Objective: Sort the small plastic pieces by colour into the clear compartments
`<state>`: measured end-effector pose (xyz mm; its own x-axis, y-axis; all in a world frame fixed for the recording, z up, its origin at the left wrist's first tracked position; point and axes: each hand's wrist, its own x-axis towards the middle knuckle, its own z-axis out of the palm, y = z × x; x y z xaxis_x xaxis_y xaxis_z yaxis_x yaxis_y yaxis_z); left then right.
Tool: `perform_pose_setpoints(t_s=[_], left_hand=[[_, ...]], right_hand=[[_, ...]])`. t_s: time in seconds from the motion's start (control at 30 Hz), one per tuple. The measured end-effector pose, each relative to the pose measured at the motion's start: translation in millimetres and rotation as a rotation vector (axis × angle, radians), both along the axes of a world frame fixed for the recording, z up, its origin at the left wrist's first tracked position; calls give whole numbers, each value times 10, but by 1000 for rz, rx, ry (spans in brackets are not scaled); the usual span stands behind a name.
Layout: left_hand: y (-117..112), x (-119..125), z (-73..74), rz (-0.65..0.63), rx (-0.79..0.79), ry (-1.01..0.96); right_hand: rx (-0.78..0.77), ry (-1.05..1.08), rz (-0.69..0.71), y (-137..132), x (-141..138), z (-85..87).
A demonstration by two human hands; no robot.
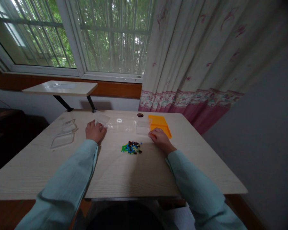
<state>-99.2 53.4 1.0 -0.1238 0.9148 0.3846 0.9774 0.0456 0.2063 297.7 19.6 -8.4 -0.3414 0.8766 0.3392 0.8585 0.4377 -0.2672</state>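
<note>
My left hand (95, 131) rests on the table at the left, fingers apart, and its fingertips reach a clear plastic sheet or bag (102, 118). On the right, my right hand (161, 140) has its fingers pinched together at the near edge of an orange plastic tray (159, 121). A bit of orange shows at those fingertips; whether it belongs to the tray I cannot tell. Left of that hand lies a clear plastic box (142, 129). Between my hands is a heap of small building bricks (132, 148) in green, blue, dark brown and other colours.
Several clear plastic pieces (62, 139) lie at the table's left. A small raised shelf (60, 90) on black legs stands at the back left. A round cable hole (140, 115) is near the rear edge of the table (115, 179). A curtain (182, 80) hangs behind.
</note>
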Motion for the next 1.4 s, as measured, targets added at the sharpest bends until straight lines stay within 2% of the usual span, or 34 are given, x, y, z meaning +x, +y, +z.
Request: perform_pose_setpoints(t_s=[0.27,0.4,0.5,0.57,0.63,0.77,0.87,1.0,1.17,1.27,1.4], left_hand=[[-334,720,87,-226,-20,77],[-409,943,117,-360,-6,29],[-375,911,163,-548,28,-86],[-318,780,200,-640,102,-140],[-240,582,217,-717,114,-119],[-63,179,122,-805,35,10],[29,70,-12,-766,26,15],[8,274,-88,-791,-4,-15],[-135,643,-37,-837,1,-42],[-166,708,-35,-832,4,-58],[-150,682,-66,-813,26,-78]], right_hand=[[-3,-9,-8,-21,-23,32],[-4,-17,-16,-31,-36,44],[-6,-23,-17,-36,-42,53],[-7,-23,-19,-43,-44,61],[-8,-20,-19,-51,-45,70],[-5,-11,-13,-57,-44,70],[-11,5,-8,-41,-42,47],[-24,69,31,-11,-38,5],[-29,139,78,-2,-24,-18],[-32,164,95,-6,-7,-15],[-54,174,120,-24,24,21]])
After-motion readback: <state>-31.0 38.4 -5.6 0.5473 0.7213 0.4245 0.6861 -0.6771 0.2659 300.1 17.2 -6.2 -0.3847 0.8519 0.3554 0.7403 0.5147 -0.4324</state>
